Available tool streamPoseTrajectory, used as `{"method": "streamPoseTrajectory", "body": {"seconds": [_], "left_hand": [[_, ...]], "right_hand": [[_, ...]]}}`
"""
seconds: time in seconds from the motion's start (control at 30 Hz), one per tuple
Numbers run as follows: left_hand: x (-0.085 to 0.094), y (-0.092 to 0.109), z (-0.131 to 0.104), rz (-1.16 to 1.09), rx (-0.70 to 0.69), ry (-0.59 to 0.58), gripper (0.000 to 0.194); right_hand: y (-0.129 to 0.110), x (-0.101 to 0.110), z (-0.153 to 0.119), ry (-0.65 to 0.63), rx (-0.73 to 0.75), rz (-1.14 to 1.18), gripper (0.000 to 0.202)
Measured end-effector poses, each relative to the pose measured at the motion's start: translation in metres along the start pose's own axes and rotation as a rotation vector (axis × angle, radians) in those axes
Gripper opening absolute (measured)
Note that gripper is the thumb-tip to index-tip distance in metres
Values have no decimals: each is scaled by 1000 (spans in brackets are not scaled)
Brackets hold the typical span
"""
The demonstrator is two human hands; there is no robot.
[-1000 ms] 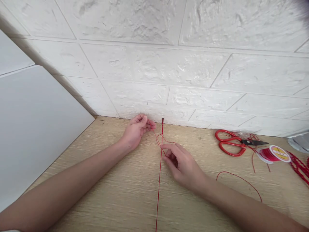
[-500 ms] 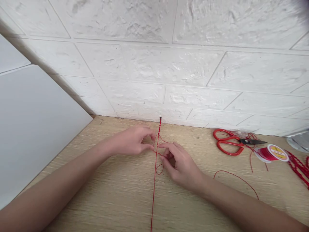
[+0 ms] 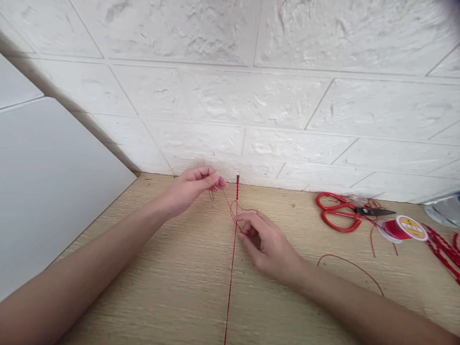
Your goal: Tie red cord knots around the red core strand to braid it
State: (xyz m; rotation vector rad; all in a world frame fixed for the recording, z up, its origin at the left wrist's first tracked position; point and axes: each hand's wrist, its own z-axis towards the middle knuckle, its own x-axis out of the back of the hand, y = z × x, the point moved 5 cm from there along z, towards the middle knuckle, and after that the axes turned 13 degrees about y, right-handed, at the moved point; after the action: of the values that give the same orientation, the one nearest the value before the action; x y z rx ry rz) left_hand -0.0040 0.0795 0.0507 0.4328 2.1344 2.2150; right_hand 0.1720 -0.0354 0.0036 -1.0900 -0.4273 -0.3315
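A taut red cord (image 3: 231, 278) runs from a dark peg (image 3: 237, 177) at the wall's foot down toward me. Its top part is a short knotted length (image 3: 237, 189). Left of the knots, my left hand (image 3: 201, 184) pinches a thin red thread (image 3: 227, 198), with a small loop hanging under the fingers. My right hand (image 3: 260, 239), thumb and forefinger closed, pinches red thread just right of the taut cord. Between the two hands the thread forms open loops around the cord below the knots.
To the right lie red-handled scissors (image 3: 341, 213), a spool of red thread (image 3: 404, 229) and braided red cords (image 3: 443, 251). A clear container (image 3: 443, 209) stands at the right edge. White brick-patterned wall (image 3: 215, 96) rises behind; a grey-white panel (image 3: 61, 177) borders the left.
My left hand has moved up and left from beside the cord, closing on the thread and drawing it out. The small loop below my right hand is gone; that hand has barely moved.
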Motion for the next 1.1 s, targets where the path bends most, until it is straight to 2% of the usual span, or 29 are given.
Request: {"method": "streamPoseTrajectory", "body": {"seconds": [0.1,0.17,0.23,0.3,0.4,0.5,0.6,0.67,0.73,0.97,1.1], "left_hand": [[3,-8,4,-414,171,119,20],[4,-10,6,-531,227,141,17],[5,-10,8,-544,228,135,19],[6,-7,7,-452,168,122,22],[4,2,2,-59,-24,53,27],[-6,11,-9,435,-232,-133,22],[-13,13,-20,690,-350,-316,13],[-15,9,-22,760,-357,-395,9],[-13,5,-21,781,-337,-422,12],[-2,-1,-4,699,-286,-307,10],[3,-5,2,659,-268,-219,18]], "right_hand": [[0,0,0,-5,-2,-2,34],[0,0,0,-7,-9,-4,35],[1,0,0,-10,-14,-1,35],[1,-1,0,-9,-14,-2,34],[1,-1,0,-6,-6,-5,34],[1,-1,0,-8,-3,-8,34],[1,-1,0,-16,-20,-11,34],[0,-1,0,-18,-27,-8,35],[0,0,0,-18,-22,-6,35],[2,-2,0,-22,3,-23,38],[5,-3,0,-5,-21,-24,35]]}}
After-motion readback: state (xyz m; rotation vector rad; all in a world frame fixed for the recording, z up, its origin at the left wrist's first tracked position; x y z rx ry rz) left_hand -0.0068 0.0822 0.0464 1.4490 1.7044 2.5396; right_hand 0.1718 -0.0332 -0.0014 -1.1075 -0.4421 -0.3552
